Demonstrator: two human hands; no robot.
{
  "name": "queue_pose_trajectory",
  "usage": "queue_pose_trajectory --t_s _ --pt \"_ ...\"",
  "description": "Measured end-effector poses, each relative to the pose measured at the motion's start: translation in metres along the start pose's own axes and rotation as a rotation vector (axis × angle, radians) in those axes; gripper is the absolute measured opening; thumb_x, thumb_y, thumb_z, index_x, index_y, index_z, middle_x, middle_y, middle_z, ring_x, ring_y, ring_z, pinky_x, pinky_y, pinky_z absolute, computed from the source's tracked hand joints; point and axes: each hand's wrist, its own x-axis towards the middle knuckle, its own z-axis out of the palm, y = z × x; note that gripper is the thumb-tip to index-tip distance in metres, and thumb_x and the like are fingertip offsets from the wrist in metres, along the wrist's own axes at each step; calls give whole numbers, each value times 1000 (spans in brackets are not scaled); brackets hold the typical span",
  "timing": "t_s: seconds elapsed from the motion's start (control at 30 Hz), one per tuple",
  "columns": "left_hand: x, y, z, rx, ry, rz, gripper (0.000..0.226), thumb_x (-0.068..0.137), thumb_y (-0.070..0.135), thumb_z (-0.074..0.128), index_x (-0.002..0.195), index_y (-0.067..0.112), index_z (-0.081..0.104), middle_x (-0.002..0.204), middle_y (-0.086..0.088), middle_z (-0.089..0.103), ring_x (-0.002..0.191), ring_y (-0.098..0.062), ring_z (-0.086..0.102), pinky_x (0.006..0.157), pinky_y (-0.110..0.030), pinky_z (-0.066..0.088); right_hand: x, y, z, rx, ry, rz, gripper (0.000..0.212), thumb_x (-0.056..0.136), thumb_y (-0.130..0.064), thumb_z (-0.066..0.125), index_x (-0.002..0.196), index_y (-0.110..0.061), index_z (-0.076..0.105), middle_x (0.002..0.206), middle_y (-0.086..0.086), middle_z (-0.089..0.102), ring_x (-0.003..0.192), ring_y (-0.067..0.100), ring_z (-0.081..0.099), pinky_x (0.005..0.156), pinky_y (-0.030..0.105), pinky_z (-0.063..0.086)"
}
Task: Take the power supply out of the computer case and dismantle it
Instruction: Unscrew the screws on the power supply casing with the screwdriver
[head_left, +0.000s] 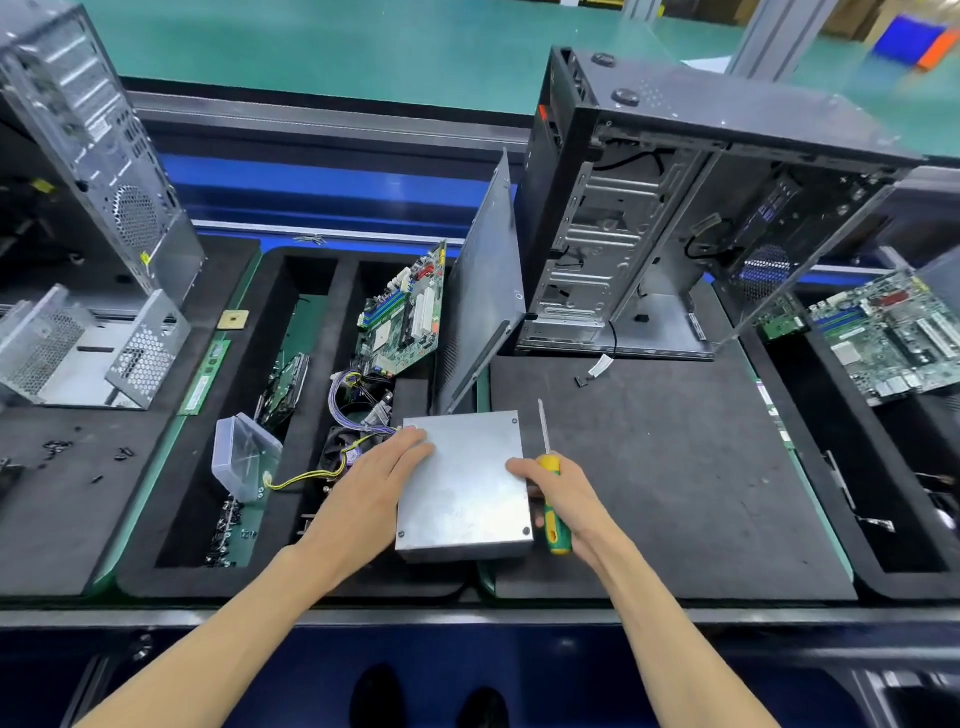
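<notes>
While the left hand (382, 475) lies flat on the power supply (464, 486), long axis running away from the person, the right hand (558, 493) grips a screwdriver (551, 499), tip pointing away.

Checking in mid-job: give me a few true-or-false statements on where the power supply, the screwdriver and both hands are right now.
1. The power supply is still inside the computer case. False: it lies on the black mat in front of the case.
2. The right hand holds the screwdriver. True.
3. The left hand grips the motherboard. False: it rests on the power supply's left side.
4. The screwdriver's handle is yellow and green. True.
5. The screwdriver's tip is in a screw. False: it points away, over the mat.
</notes>
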Motion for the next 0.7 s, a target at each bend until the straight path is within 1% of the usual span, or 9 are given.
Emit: queue_pose_trajectory --t_s 0.13,0.27,0.33,0.4,0.47,0.53,0.57,0.63,0.7 --pt "-3 -6 -1 -44 9 19 78 75 -27 51 146 6 48 158 -6 38 146 -25 37 119 -37 31 -2 -9 -8 -153 -55 -28 41 81 -37 85 82 -16 50 93 7 77 86 15 73 48 27 46" --pt "0 -7 -4 -71 9 33 74 76 -25 54 143 6 53 154 -5 43 143 -27 42 118 -43 34 -4 -16 -13 -298 -47 -33 39 83 -39 84 85 -13 54 96 13 77 69 9 69 46 27 48" --pt "3 -6 -4 -49 19 55 71 74 -24 58 139 6 57 150 -7 50 137 -29 48 115 -46 38 -5 -19 -15 -347 5 -39 41 84 -41 83 83 -13 54 93 13 76 72 11 69 45 26 49" --pt "5 -6 -4 -69 56 39 65 76 -21 58 135 8 61 144 -6 54 133 -25 50 114 -43 38 -6 -24 -19 -373 106 -63 41 88 -43 79 82 -13 52 87 9 73 73 14 71 45 26 51" --pt "8 -6 -5 -205 129 -67 59 81 -17 53 131 13 61 137 0 56 129 -14 49 113 -31 35 -9 -29 -23 -369 202 -95 44 93 -48 72 81 -13 47 72 6 61 54 16 59 47 30 53" --pt "12 -7 -8 -396 194 -265 51 89 -11 48 128 20 57 125 9 58 115 1 52 101 -12 39 -13 -33 -22 -340 223 -148 46 96 -50 66 79 -15 41 64 6 46 43 15 46 46 30 50" --pt "16 -8 -9 -476 216 -374 44 93 -6 49 127 21 56 120 9 59 107 3 54 90 -6 42 -16 -35 -19 -321 205 -178 46 98 -50 64 79 -16 40 64 5 42 43 15 42 45 30 48" --pt "23 -12 -8 -586 215 -540 33 97 5 55 127 18 56 112 5 60 96 6 55 71 -3 46 -22 -39 -11 -261 137 -236 38 103 -43 57 83 -15 41 64 3 41 50 16 39 45 31 45" --pt "29 -15 -6 -613 167 -585 30 96 11 62 125 16 59 103 4 61 87 3 56 69 -4 45 -26 -43 0 -197 44 -258 24 106 -34 45 93 -14 42 63 1 44 52 16 38 44 33 42"
